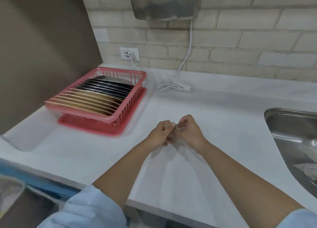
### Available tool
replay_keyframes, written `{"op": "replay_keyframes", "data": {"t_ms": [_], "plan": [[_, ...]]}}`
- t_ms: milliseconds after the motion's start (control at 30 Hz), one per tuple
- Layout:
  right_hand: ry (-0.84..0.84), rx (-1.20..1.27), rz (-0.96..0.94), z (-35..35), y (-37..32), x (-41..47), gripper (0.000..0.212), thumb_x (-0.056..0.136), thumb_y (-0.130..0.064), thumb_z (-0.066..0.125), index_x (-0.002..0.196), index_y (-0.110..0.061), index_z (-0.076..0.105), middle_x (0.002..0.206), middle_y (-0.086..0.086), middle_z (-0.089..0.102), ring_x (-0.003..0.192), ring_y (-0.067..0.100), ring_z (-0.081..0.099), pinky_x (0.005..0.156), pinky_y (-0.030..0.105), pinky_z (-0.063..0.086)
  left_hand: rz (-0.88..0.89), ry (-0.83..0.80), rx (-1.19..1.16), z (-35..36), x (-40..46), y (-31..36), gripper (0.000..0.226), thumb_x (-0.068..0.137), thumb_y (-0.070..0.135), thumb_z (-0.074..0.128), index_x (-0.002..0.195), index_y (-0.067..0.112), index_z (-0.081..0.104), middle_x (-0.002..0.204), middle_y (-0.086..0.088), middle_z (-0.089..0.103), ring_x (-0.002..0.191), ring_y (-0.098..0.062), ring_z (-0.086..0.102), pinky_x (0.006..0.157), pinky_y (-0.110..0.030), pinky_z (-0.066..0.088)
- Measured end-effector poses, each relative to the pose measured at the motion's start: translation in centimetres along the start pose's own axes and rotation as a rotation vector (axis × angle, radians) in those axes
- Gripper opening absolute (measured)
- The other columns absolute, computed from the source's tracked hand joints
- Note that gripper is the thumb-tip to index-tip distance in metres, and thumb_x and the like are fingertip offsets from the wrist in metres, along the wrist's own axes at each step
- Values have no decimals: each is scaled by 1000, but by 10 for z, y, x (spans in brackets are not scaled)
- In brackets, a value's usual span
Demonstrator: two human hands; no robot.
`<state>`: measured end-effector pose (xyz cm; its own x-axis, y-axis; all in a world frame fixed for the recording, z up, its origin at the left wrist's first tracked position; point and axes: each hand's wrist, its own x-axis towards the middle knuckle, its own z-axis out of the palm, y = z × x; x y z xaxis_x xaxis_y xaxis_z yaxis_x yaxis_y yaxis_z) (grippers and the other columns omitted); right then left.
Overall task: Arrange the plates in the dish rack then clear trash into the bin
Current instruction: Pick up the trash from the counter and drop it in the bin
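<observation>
Both hands, left [159,133] and right [189,132], meet above the counter [214,111], fingers curled, pinching a small scrap [175,128].

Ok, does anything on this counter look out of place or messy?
Mostly tidy: the plates stand in rows in the pink dish rack. The odd bits are scraps of trash lying in the sink and the white cord bunched loosely on the countertop.

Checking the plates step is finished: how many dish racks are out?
1: the pink dish rack sits on the counter at the left, filled with upright plates. No others are visible.
</observation>
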<state>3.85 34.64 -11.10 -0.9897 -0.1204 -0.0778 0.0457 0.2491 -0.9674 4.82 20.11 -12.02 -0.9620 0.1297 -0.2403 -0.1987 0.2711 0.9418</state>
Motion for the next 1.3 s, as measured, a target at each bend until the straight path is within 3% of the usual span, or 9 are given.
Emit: {"op": "replay_keyframes", "data": {"t_ms": [100,267,367,467,633,833,967,1133,1300], "plan": [[-64,-29,-9,37,-10,-28,39,68,-12,83,85,-18,48,90,8,63,71,17,57,69,30,49,12,45,-79,-21,-48,-12,37,104,38,40,89,7,54,84,-9,50,69,-22,48,62,-31,37],[-161,-4,-45,103,-15,-61,35,74,-15,80,95,-13,53,91,-2,59,54,3,56,50,14,46,51,227,-162,-60,-107,-30,31,104,23,45,79,6,48,73,-11,54,62,-20,54,60,-26,42],[-245,-32,-68,144,-27,-76,33,76,-23,79,99,-17,55,95,-6,59,62,7,57,49,9,42,33,384,-149,-95,-135,-47,8,104,20,46,107,15,50,91,1,62,73,-6,63,65,-22,52],[-318,-41,-104,180,-41,-86,30,78,-24,77,101,-22,57,99,-5,60,71,8,56,62,15,47,22,499,-143,-126,-158,-65,24,104,21,46,127,14,42,102,-4,58,80,-13,62,66,-21,54],[-422,-27,-133,244,-71,-97,27,80,-16,75,99,-18,57,94,0,60,77,16,59,77,36,53,39,645,-162,-178,-196,-87,20,103,29,45,119,19,52,90,0,64,71,-10,60,66,-20,53],[-476,-5,-153,334,-95,-105,19,81,-12,68,93,-17,54,88,1,57,69,12,57,52,10,43,-7,782,-117,-257,-248,-122,25,100,37,50,110,24,68,88,13,68,60,7,58,57,-8,43],[-573,-55,-205,411,-98,-116,16,84,-15,66,98,-21,62,85,-3,58,74,11,57,58,13,46,-47,836,-72,-314,-290,-158,28,97,44,53,113,25,67,96,10,69,78,-3,63,67,-15,46],[-625,-235,-253,494,-83,-128,17,82,-9,67,97,-16,65,108,5,58,97,19,58,87,35,50,-145,921,58,-372,-334,-211,17,99,33,53,113,32,62,104,15,65,95,1,62,78,-17,49],[-699,-351,-274,548,-59,-135,21,83,-11,67,96,-26,59,110,1,51,87,9,54,71,21,44,-365,1006,129,-411,-368,-263,27,100,18,48,123,26,61,122,-1,63,103,-14,62,91,-39,54]]}}
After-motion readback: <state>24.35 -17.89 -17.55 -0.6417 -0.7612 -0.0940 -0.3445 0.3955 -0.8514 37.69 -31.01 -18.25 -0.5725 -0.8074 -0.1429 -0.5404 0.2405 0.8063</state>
